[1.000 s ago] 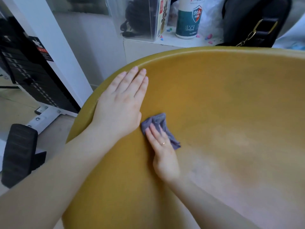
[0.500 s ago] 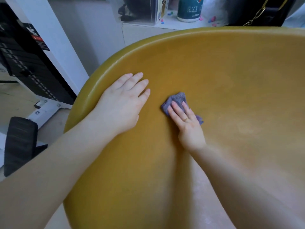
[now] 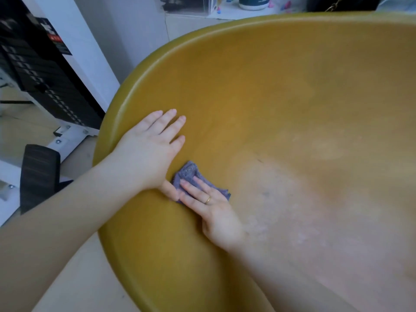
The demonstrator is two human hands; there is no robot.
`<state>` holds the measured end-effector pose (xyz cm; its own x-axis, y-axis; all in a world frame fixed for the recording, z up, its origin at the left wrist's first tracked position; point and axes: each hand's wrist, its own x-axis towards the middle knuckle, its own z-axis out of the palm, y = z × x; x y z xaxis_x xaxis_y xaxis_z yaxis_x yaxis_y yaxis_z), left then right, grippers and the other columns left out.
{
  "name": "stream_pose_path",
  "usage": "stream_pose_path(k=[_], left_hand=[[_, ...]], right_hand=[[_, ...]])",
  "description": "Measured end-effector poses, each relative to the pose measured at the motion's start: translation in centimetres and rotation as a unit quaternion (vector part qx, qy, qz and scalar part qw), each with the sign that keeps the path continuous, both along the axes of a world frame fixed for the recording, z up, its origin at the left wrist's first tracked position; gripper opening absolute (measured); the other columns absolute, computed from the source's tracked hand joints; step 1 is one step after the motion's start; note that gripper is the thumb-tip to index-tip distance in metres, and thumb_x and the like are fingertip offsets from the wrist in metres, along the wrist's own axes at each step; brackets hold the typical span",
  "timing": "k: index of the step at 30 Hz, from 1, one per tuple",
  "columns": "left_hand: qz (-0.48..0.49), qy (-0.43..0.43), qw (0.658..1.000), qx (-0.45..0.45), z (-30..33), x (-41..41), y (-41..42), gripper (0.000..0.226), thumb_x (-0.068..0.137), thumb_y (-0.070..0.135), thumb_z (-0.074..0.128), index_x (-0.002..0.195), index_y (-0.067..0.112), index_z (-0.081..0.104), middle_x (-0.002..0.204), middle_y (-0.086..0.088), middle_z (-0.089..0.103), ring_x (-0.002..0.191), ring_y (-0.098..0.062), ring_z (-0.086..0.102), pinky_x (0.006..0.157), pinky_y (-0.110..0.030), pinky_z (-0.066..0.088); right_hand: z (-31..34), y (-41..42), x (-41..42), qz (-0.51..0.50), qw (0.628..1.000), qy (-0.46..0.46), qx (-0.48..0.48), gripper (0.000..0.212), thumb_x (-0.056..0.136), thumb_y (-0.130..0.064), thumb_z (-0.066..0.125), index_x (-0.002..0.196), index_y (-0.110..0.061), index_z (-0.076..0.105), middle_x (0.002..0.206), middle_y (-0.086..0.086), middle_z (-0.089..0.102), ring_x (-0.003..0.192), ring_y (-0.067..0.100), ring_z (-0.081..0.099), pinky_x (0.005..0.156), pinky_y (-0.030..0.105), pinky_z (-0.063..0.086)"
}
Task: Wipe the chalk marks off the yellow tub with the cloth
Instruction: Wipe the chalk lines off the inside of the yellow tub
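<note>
Flatly, fingers (image 3: pixel 196 186) press nubby cloth (image 3: pixel 188 172).

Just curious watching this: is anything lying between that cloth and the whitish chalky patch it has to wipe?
Nothing visible. The right hand presses the cloth flat on the tub wall; bare yellow surface runs from it to the chalk marks.

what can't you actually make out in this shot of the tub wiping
Head view only:
- Most of the cloth: covered by the right hand pressing it flat.
- Right hand's thumb: tucked behind the left hand, which lies flat on the yellow tub.
- Tub's right and near sides: cut off by the frame edges.
- Chalk marks: only a pale blurry haze, no clear lines.
- Can on the shelf: cropped at the top edge, label unreadable.
</note>
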<state>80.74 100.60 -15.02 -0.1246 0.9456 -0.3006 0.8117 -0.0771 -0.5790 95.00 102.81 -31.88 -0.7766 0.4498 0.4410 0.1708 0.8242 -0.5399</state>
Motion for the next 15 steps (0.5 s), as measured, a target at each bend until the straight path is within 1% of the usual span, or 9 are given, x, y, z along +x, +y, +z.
stream_pose_path(k=[1,3,4,6,8,9,12,13,15], left_hand=[[0.006,0.005,1.000,-0.012,-0.2,-0.1,0.1,0.121,0.059,0.085,0.047,0.150,0.016,0.006,0.155,-0.010,-0.017,0.143,-0.027,-0.017,0.114,-0.038,-0.012],[0.001,0.034,0.999,-0.037,-0.3,-0.1,0.3,0.126,0.058,0.085,0.049,0.149,0.015,-0.003,0.154,-0.012,-0.022,0.142,-0.030,-0.019,0.114,-0.040,-0.013],[0.000,0.047,0.998,-0.047,-0.6,-0.3,0.3,0.126,0.060,0.084,0.049,0.149,0.014,-0.007,0.153,-0.014,-0.024,0.141,-0.031,-0.020,0.113,-0.041,-0.013],[0.001,0.058,0.997,-0.052,-1.3,-0.4,0.1,0.125,0.064,0.081,0.048,0.147,0.011,-0.014,0.151,-0.016,-0.026,0.141,-0.032,-0.020,0.113,-0.041,-0.013],[0.001,0.060,0.997,-0.046,-1.7,-0.4,0.1,0.127,0.065,0.080,0.048,0.146,0.006,-0.016,0.152,-0.016,-0.026,0.142,-0.030,-0.019,0.114,-0.040,-0.012],[0.003,0.057,0.997,-0.042,-1.8,-0.3,0.1,0.129,0.065,0.080,0.048,0.145,0.003,-0.017,0.152,-0.015,-0.025,0.142,-0.029,-0.018,0.114,-0.040,-0.011],[0.009,0.050,0.999,-0.020,-2.0,-0.1,0.0,0.133,0.064,0.080,0.051,0.143,-0.002,-0.018,0.153,-0.015,-0.023,0.143,-0.028,-0.015,0.115,-0.039,-0.010],[0.010,0.048,0.999,-0.016,-2.0,0.0,0.0,0.134,0.063,0.079,0.052,0.143,-0.003,-0.017,0.153,-0.015,-0.023,0.143,-0.028,-0.015,0.115,-0.038,-0.009],[0.014,0.043,0.999,-0.012,-2.1,0.1,-0.1,0.134,0.063,0.078,0.054,0.143,-0.004,-0.018,0.153,-0.016,-0.023,0.143,-0.027,-0.015,0.115,-0.037,-0.010]], right_hand=[[-0.2,1.3,0.1,0.009,1.000,-0.014,0.020,0.070,0.067,0.002,0.025,0.132,-0.019,0.043,0.138,0.003,0.047,0.130,0.028,0.038,0.104,0.040,0.035],[-0.3,5.1,0.6,-0.002,0.998,-0.037,0.045,0.070,0.066,0.002,0.024,0.130,-0.015,0.046,0.136,0.010,0.049,0.128,0.032,0.039,0.106,0.039,0.030],[-0.1,7.2,0.9,-0.029,0.997,-0.045,0.053,0.071,0.065,0.001,0.023,0.129,-0.012,0.050,0.134,0.014,0.050,0.127,0.034,0.039,0.106,0.041,0.030],[0.4,10.9,1.9,-0.104,0.990,-0.060,0.077,0.074,0.062,0.000,0.019,0.126,-0.008,0.054,0.132,0.015,0.051,0.124,0.038,0.042,0.101,0.046,0.034],[0.5,12.8,2.3,-0.158,0.981,-0.049,0.101,0.076,0.061,0.001,0.016,0.127,-0.009,0.054,0.133,0.012,0.051,0.124,0.038,0.043,0.099,0.044,0.036],[0.4,12.6,1.9,-0.185,0.978,-0.035,0.091,0.077,0.061,0.002,0.016,0.128,-0.010,0.054,0.135,0.011,0.050,0.126,0.037,0.041,0.100,0.042,0.034],[0.3,9.0,-0.4,-0.262,0.965,0.011,-0.012,0.076,0.062,0.005,0.022,0.131,-0.010,0.050,0.140,0.010,0.044,0.132,0.037,0.032,0.103,0.040,0.030],[0.3,7.3,-1.0,-0.258,0.965,0.025,-0.025,0.074,0.063,0.002,0.022,0.130,-0.009,0.051,0.139,0.011,0.045,0.131,0.038,0.033,0.103,0.039,0.029],[0.3,4.5,-1.5,-0.207,0.977,0.048,-0.007,0.068,0.067,-0.004,0.022,0.127,-0.007,0.054,0.135,0.013,0.049,0.128,0.039,0.038,0.104,0.039,0.029]])
